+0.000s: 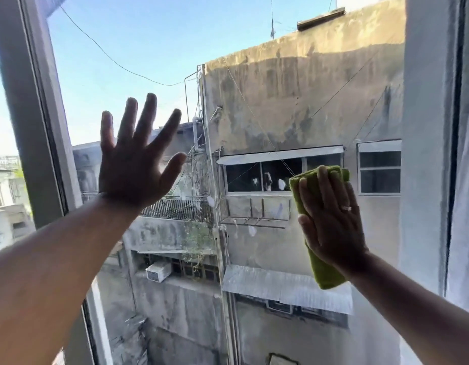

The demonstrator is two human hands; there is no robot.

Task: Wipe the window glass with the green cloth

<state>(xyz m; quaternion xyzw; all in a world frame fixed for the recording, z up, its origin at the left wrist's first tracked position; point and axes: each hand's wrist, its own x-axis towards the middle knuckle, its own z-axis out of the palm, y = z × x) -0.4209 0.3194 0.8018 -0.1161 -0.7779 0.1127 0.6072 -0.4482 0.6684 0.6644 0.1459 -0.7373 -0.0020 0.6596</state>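
Note:
The window glass fills most of the view, with grey buildings and blue sky behind it. A folded green cloth lies flat against the pane at the right, and my right hand presses on it with fingers together, a ring on one finger. Cloth shows above the fingertips and below the wrist. My left hand is spread flat near the left part of the pane, fingers apart and holding nothing. Several whitish smears dot the glass between the two hands.
A grey window frame runs slanted down the left side. A pale curtain and another upright frame part stand at the right edge, close to the cloth hand.

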